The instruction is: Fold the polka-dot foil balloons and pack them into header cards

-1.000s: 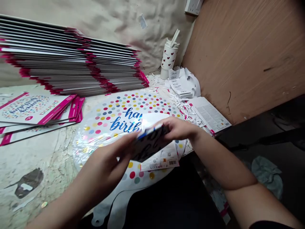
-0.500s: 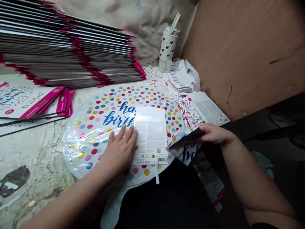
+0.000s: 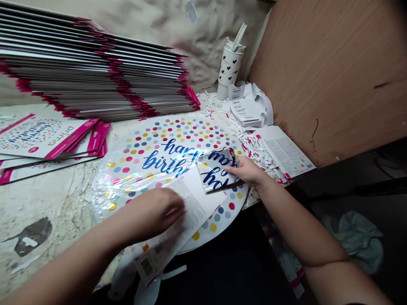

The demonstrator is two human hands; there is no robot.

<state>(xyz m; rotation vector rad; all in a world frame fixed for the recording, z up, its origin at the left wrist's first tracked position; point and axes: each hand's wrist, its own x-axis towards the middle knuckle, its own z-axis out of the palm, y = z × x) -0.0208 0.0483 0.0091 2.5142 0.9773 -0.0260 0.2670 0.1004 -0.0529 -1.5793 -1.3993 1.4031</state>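
Observation:
A flat round foil balloon [image 3: 127, 182] with coloured dots and blue "happy birthday" lettering lies on the table. Over it is a white printed card [image 3: 199, 203], slanted, its barcode end past the balloon's near edge. My left hand [image 3: 163, 212], slightly blurred, is closed at the card's left edge; its fingertips are partly hidden. In my right hand [image 3: 249, 169] is a folded foil balloon [image 3: 218, 171] with blue lettering, pinched at its right side and held above the card's upper end. A white strip [image 3: 174, 272] shows beneath the card's lower end.
A tall stack of pink-edged packets [image 3: 127, 84] stands at the back left, with loose packets [image 3: 47, 135] before it. A heart-patterned tumbler [image 3: 229, 67], label sheets [image 3: 249, 106], paper scraps [image 3: 251, 146] and another printed card [image 3: 289, 150] lie toward the wooden panel [image 3: 327, 72].
My left hand has gone from lying flat to curled, and the card has turned slantwise toward me. My right hand has brought the folded balloon leftward and up over the card.

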